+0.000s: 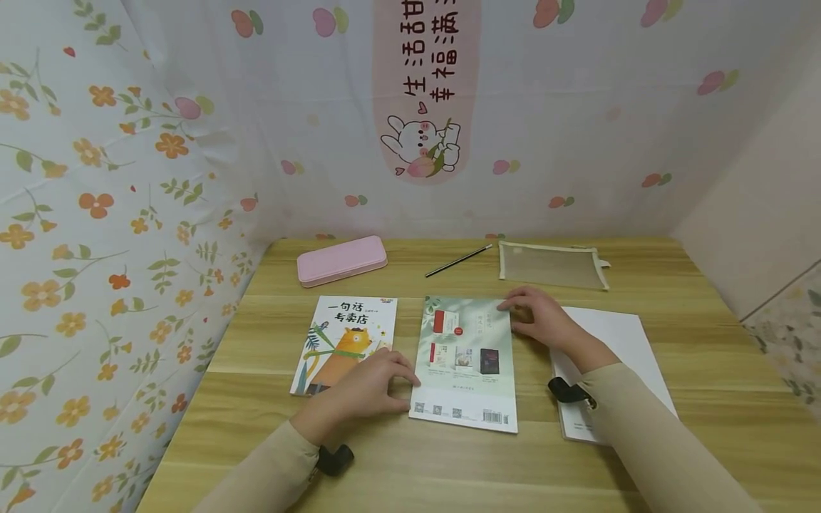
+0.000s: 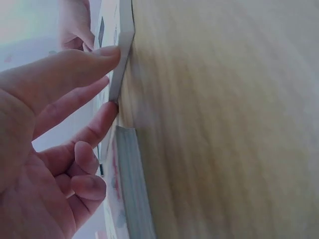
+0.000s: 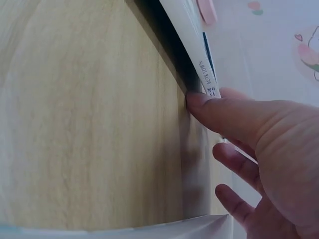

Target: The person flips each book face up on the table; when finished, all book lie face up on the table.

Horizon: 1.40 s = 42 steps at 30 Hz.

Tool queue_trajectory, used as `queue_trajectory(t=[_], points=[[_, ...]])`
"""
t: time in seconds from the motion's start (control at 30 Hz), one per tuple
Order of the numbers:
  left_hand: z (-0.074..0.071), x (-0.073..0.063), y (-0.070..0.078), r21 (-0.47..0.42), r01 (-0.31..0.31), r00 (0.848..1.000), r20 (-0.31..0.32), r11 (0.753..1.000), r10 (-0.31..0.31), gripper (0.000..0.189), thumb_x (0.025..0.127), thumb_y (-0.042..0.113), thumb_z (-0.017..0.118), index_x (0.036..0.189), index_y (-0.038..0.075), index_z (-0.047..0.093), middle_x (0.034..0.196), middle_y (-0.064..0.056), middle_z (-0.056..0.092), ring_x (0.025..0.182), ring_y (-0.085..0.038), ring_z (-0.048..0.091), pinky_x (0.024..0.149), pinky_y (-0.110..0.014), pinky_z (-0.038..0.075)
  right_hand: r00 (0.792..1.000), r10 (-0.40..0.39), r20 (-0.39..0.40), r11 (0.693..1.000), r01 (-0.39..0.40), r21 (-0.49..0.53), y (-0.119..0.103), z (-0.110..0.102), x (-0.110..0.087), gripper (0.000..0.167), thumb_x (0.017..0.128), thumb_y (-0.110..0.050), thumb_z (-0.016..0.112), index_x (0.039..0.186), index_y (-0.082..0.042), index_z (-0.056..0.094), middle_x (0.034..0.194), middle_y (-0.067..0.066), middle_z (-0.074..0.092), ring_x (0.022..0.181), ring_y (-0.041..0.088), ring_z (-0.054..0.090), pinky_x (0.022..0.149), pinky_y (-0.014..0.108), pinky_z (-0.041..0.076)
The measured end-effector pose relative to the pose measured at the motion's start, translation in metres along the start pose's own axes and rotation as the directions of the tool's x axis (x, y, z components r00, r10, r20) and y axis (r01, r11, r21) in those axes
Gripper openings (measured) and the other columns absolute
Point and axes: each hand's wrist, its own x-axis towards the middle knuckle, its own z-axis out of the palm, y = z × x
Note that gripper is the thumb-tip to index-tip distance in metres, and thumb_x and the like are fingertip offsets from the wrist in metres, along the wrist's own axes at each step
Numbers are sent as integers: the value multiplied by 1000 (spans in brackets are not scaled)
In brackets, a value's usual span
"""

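Note:
A pale green book (image 1: 468,385), its barcoded back cover up, lies between the hands. My left hand (image 1: 368,385) touches its left edge near the bottom, thumb and forefinger nearly straight; the left wrist view shows the thumb (image 2: 107,56) against the edge and the smaller fingers bent. At the upper right corner, my right hand (image 1: 545,320) pinches the book. The right wrist view has the thumb (image 3: 204,104) at the underside of the book's edge (image 3: 192,42), with a dark gap below it. Some right fingers are partly hidden behind the book.
Left of the green book lies a picture book (image 1: 349,349) with an orange animal on it. White-covered books or papers (image 1: 622,356) lie under the right forearm. Along the back are a pink pencil case (image 1: 342,261), a pencil (image 1: 458,261) and a mesh zip pouch (image 1: 551,266).

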Motion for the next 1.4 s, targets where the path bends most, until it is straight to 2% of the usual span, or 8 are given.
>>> queue_trajectory(t=[0.27,0.47,0.63,0.8,0.93,1.03,1.2,1.4], points=[[0,-4,2,5,25,1000,4,1000,-25,24,82,28,85,105,26,81,109,10,70,99,-10,51,81,-26,45,1000,11,4,999,-11,-50,-5,-2,-1,33,88,-8,81,120,-13,75,136,16,62,132,42,53,111,63,38],[0,-10,5,-44,53,998,30,998,-51,27,78,33,88,104,31,79,107,12,67,97,-8,49,78,-24,42,1000,7,1,998,-7,-63,-6,-5,-2,32,90,-11,79,121,-13,74,136,15,63,132,41,54,109,67,36],[1,-13,7,-27,51,998,34,998,-51,32,77,34,89,106,32,77,108,13,65,94,-8,48,75,-23,42,1000,4,-7,999,-4,-46,-6,-6,-3,31,91,-12,78,122,-12,74,137,16,62,133,42,54,109,68,34],[1,-15,8,5,53,998,16,999,-53,34,76,32,90,106,32,75,107,12,63,94,-8,48,73,-23,42,999,-25,-24,1000,26,16,-7,-6,-4,31,93,-9,75,124,-8,72,137,18,62,128,42,57,110,64,39],[1,-16,9,12,60,998,6,998,-60,38,75,34,91,106,32,71,103,12,61,92,-7,48,71,-23,42,998,-43,-43,998,44,41,-7,-7,-5,29,94,-7,74,123,-7,71,134,17,64,118,38,63,102,58,48],[2,-15,8,19,64,998,0,998,-64,38,76,35,91,106,32,68,101,12,59,91,-7,48,71,-23,42,998,-49,-36,998,50,46,-7,-8,-6,28,95,-8,73,123,-7,71,133,17,64,115,36,63,99,57,50],[3,-17,6,29,74,997,-42,997,-72,32,78,34,89,103,33,68,97,15,59,89,-6,48,71,-23,42,998,-50,-35,997,52,51,-5,-8,-7,26,96,-11,73,122,-9,71,134,17,64,115,37,64,99,57,50],[0,-24,6,40,72,989,-132,997,-66,22,81,31,85,97,32,71,85,17,62,83,-5,49,65,-22,41,995,-55,-84,996,61,67,-4,-9,-9,24,94,-10,75,118,-11,71,130,15,67,114,35,63,97,57,51]])
